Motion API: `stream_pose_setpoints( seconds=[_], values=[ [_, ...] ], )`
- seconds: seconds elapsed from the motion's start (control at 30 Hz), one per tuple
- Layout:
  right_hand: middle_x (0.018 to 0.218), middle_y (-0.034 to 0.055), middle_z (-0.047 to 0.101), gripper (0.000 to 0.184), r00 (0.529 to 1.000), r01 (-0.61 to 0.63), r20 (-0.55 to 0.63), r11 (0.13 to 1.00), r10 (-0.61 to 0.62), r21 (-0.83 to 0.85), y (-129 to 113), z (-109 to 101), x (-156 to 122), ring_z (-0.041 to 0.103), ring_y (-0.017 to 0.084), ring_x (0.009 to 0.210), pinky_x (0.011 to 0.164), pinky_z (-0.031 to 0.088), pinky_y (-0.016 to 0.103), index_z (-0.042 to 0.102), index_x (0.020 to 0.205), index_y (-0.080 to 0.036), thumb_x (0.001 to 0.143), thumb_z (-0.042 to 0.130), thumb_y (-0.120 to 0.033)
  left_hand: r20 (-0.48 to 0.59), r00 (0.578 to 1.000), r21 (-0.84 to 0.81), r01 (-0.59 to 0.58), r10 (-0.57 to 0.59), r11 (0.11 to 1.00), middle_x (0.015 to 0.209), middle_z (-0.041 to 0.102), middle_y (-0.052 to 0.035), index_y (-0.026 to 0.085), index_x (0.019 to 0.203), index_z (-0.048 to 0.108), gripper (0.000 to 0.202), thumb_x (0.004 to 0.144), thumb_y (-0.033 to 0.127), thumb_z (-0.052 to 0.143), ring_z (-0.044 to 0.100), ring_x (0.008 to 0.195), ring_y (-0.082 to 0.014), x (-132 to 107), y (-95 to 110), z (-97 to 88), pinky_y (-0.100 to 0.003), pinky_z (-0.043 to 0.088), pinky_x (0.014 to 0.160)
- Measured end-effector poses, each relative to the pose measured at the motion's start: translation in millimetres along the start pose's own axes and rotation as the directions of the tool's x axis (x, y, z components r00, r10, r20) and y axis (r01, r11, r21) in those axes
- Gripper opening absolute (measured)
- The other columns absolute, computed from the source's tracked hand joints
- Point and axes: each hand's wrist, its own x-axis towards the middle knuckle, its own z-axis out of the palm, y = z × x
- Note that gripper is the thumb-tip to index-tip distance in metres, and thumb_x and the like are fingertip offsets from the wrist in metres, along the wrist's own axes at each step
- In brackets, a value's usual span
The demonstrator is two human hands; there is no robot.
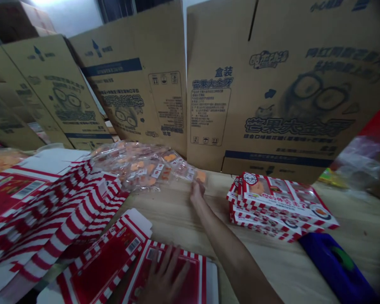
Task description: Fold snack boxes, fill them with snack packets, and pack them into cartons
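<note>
My left hand (pixel 164 274) lies with fingers spread on a flat red box (pixel 194 274) with a red-and-white striped edge. Beside that box is another red flat box (pixel 106 261) with a barcode label. Stretched out across the table, my right hand (pixel 197 192) has its fingers closed on the near edge of a clear packet (pixel 201 175) with an orange piece inside. That packet sits at the right end of a spread pile of similar clear packets (pixel 139 166), which reaches left toward the striped boxes.
Stacked striped boxes (pixel 72 219) fill the left side. To the right are filled window boxes (pixel 278 202) in a pile and a dark blue object (pixel 335 266) with a green patch. Tall printed cartons (pixel 281 25) stand along the back of the wooden table (pixel 174 211).
</note>
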Motion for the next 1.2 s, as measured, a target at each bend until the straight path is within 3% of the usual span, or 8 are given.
stream_pose_setpoints(
  seconds=[0.17,0.3,0.4,0.6,0.73,0.87,0.97,1.2],
  values=[
    [0.062,-0.0045,0.063,0.013,0.979,-0.198,0.06,0.979,0.195,0.047,-18,-60,-45,0.059,0.009,0.054,0.056,0.05,0.021,0.059,0.076,-0.019,0.086,0.059,-0.028,0.333,0.943,-0.161,0.029,0.027,0.986,0.154,0.03,-0.0178,0.037,0.15,0.023,0.08,0.084,0.018,0.063,0.033,0.139,-0.0413,17,3,-12.5,-0.071,0.022,0.105],
    [0.055,-0.0008,0.062,0.026,0.902,-0.342,0.271,0.939,0.337,-0.032,-43,-102,-101,0.062,0.015,0.052,0.054,0.052,0.027,0.055,0.064,-0.019,0.083,0.062,-0.034,0.521,0.853,-0.283,0.134,0.035,0.95,0.158,0.007,-0.0244,0.025,0.153,0.018,0.113,0.061,0.051,0.08,0.013,0.143,-0.0483,39,-5,-55.7,-0.07,0.018,0.107],
    [0.059,-0.0002,0.064,0.02,0.834,-0.388,0.373,0.913,0.407,-0.13,-70,-139,-137,0.062,0.016,0.052,0.053,0.051,0.027,0.057,0.065,-0.018,0.074,0.072,-0.029,0.533,0.845,-0.289,0.131,0.046,0.948,0.157,0.011,-0.0286,0.015,0.152,0.023,0.13,0.045,0.064,0.08,0.008,0.143,-0.0504,50,-5,-84.5,-0.07,0.009,0.109],
    [0.053,-0.0042,0.058,0.029,0.788,-0.353,0.396,0.874,0.47,-0.335,-149,-229,-172,0.057,0.012,0.048,0.044,0.039,0.02,0.054,0.064,-0.017,0.059,0.082,-0.018,0.355,0.935,-0.304,0.103,0.012,0.947,0.136,0.046,-0.0276,0.008,0.146,0.033,0.121,0.044,0.055,0.079,0.039,0.129,-0.0451,51,23,-103.9,-0.062,0.015,0.111],
    [0.068,-0.0067,0.061,0.039,0.864,-0.13,0.358,0.844,0.353,-0.52,-181,-270,-182,0.057,0.012,0.049,0.044,0.04,0.02,0.055,0.093,-0.022,0.061,0.078,-0.022,0.292,0.955,-0.339,0.151,-0.049,0.929,0.132,0.048,-0.0228,0.01,0.144,0.035,0.116,0.044,0.049,0.079,0.041,0.125,-0.042,43,48,-103.7,-0.057,0.02,0.111],
    [0.081,-0.002,0.061,0.036,0.898,0.166,0.391,0.667,0.202,-0.726,-185,-283,-188,0.059,0.013,0.059,0.05,0.046,0.023,0.059,0.099,-0.021,0.065,0.07,-0.025,0.234,0.967,-0.342,0.18,-0.102,0.922,0.133,0.046,-0.0217,0.011,0.143,0.034,0.114,0.045,0.049,0.078,0.04,0.125,-0.0408,39,64,-99.9,-0.055,0.022,0.11],
    [0.091,0.0038,0.063,0.04,0.83,0.402,0.537,0.502,0.153,-0.765,-183,-280,-199,0.058,0.014,0.062,0.056,0.048,0.026,0.064,0.114,-0.021,0.074,0.064,-0.027,0.208,0.968,-0.314,0.204,-0.143,0.927,0.135,0.045,-0.0239,0.011,0.143,0.034,0.113,0.046,0.049,0.077,0.039,0.126,-0.0422,40,73,-99.5,-0.058,0.019,0.11],
    [0.106,0.0049,0.063,0.048,0.57,0.761,0.725,0.084,0.387,-0.643,-181,-263,-224,0.061,0.023,0.09,0.093,0.041,0.04,0.054,0.134,-0.038,0.087,0.058,-0.028,0.151,0.982,-0.287,0.154,-0.114,0.946,0.138,0.041,-0.0249,0.012,0.142,0.036,0.111,0.044,0.045,0.078,0.033,0.132,-0.0444,43,85,-102.5,-0.06,0.012,0.112]
  ],
)
